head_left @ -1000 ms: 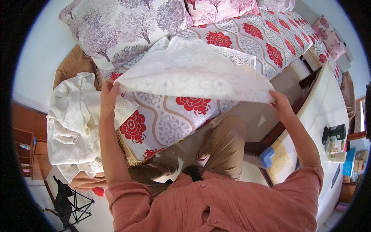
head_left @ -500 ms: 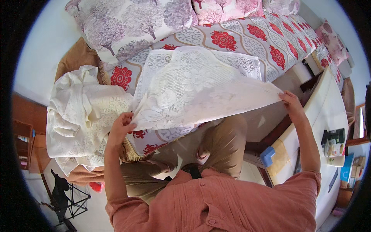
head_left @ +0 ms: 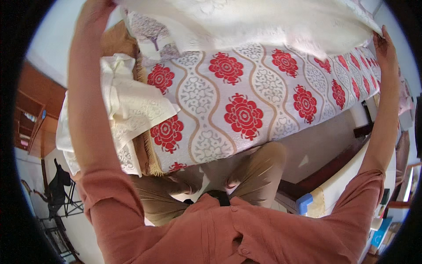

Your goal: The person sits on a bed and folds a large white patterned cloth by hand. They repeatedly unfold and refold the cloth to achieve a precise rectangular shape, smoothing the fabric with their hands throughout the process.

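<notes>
A white lace cloth [head_left: 246, 26] is stretched wide in the air between my raised hands, its lower part hanging in front of the pillows. At the top edge of the view, my left hand [head_left: 99, 6] is partly cut off; it grips one corner of the cloth. My right hand [head_left: 385, 49], up at the far right, pinches the other corner. Below the cloth lies a couch cover [head_left: 206, 114] patterned with red flowers and grey-and-tan scrolls. A crumpled cream lace cloth [head_left: 125, 103] is heaped over the couch's left arm, behind my left forearm.
A pillow with purple trees [head_left: 151, 37] shows at the back left, partly covered. To the right stands a white table [head_left: 347, 176] with a blue corner guard [head_left: 304, 204]. A black folding frame [head_left: 59, 189] is at the lower left, near a brown wooden cabinet [head_left: 33, 119].
Both hands have risen and spread apart, lifting the white lace cloth off the couch. The patterned couch cover beneath is now exposed.
</notes>
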